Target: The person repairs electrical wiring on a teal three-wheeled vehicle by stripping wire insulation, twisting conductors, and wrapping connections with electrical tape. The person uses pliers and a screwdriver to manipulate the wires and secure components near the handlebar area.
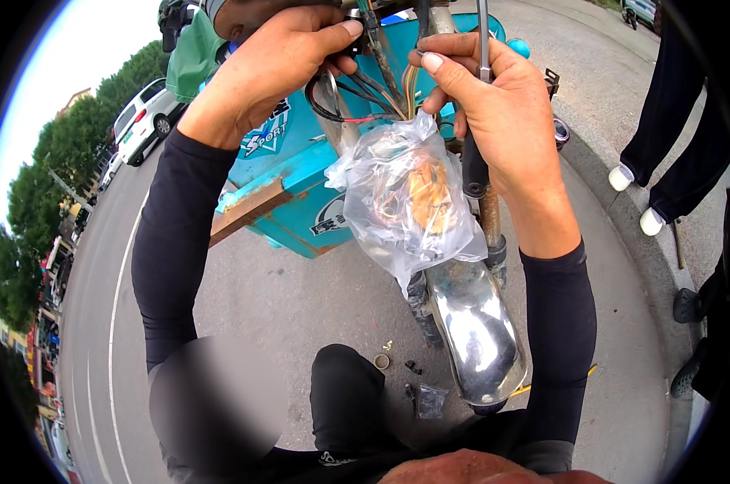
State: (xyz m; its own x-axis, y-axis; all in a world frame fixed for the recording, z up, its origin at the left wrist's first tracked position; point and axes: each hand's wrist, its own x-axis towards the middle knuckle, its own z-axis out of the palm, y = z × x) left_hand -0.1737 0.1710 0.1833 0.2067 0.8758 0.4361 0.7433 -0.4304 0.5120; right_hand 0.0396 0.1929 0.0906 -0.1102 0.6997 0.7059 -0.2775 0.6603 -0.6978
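Near the top middle, my left hand [296, 48] is closed, with thumb and fingers on a small black plastic part [354, 36] beside the wiring. My right hand [494, 97] pinches a thin dark wire [420, 55] between thumb and forefinger. A long metal shaft [484, 36] with a black handle [474, 165], like a screwdriver, runs along this hand; the fingers partly hide it. Between the hands hang several coloured wires [411, 85] and black cables [369, 89]. They lead down to a clear plastic bag [381, 173] with more wiring and a yellowish-brown lump in it.
A shiny metal mudguard [478, 339] is below the bag, and turquoise body panels [300, 185] with a rusty edge are behind. Small parts and a tape roll [382, 361] lie on the ground. People's legs [663, 121] stand at the right kerb; a white car [143, 117] is at left.
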